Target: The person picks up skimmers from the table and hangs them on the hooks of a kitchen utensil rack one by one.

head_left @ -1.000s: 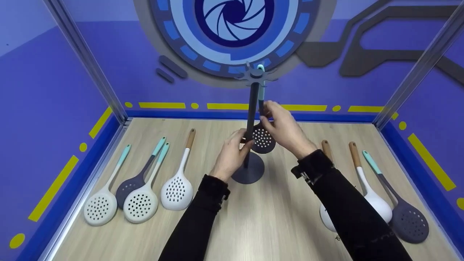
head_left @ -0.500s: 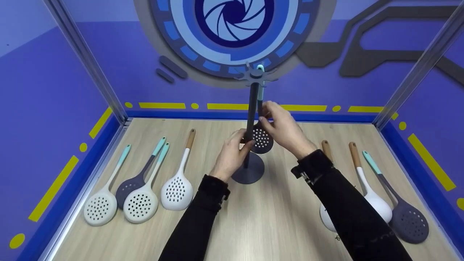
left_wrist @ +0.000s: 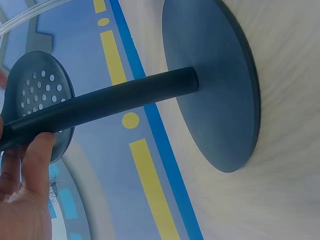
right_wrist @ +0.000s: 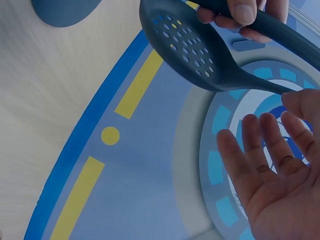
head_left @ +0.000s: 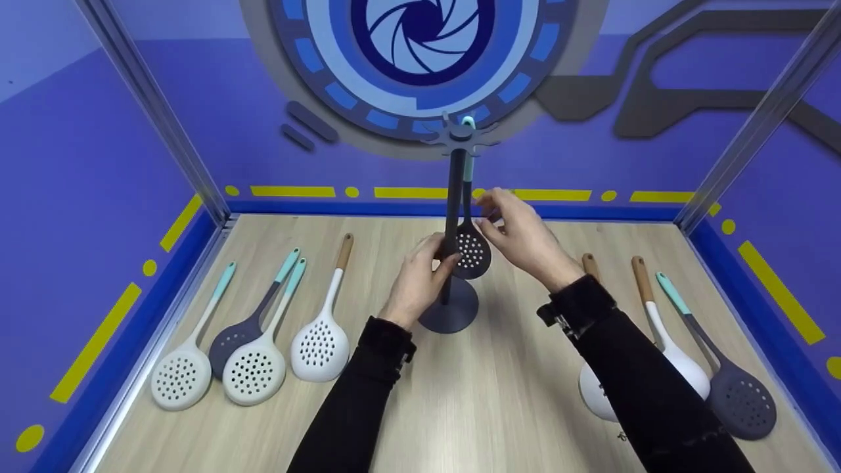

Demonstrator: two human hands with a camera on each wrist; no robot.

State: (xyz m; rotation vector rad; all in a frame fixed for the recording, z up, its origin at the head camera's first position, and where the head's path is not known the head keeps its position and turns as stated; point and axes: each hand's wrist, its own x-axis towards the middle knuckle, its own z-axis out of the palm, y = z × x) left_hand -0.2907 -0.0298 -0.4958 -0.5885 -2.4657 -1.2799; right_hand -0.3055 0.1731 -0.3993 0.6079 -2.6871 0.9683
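Observation:
A dark utensil stand (head_left: 454,190) rises from a round base (head_left: 450,318), with a ring of hooks at its top. My left hand (head_left: 412,279) grips its pole low down, thumb and fingers around it. From a hook on the right side hangs a dark skimmer (head_left: 474,253) with a mint handle, its perforated head partly behind the pole. Just right of its neck is my right hand (head_left: 522,236), fingers loosely bent and pinching nothing. In the right wrist view that palm faces the camera, with the thumb close to the skimmer's neck; whether they touch I cannot tell.
Several skimmers lie on the left of the wooden table, including a white one (head_left: 320,348) with a brown handle. At right lie a white ladle (head_left: 683,371), a dark skimmer (head_left: 742,401) and another white utensil (head_left: 594,397) partly under my sleeve. Blue panels enclose the table.
My right hand has let go of the skimmer and drawn slightly right. The skimmer has swung a little left, closer to the pole. My left hand keeps its grip.

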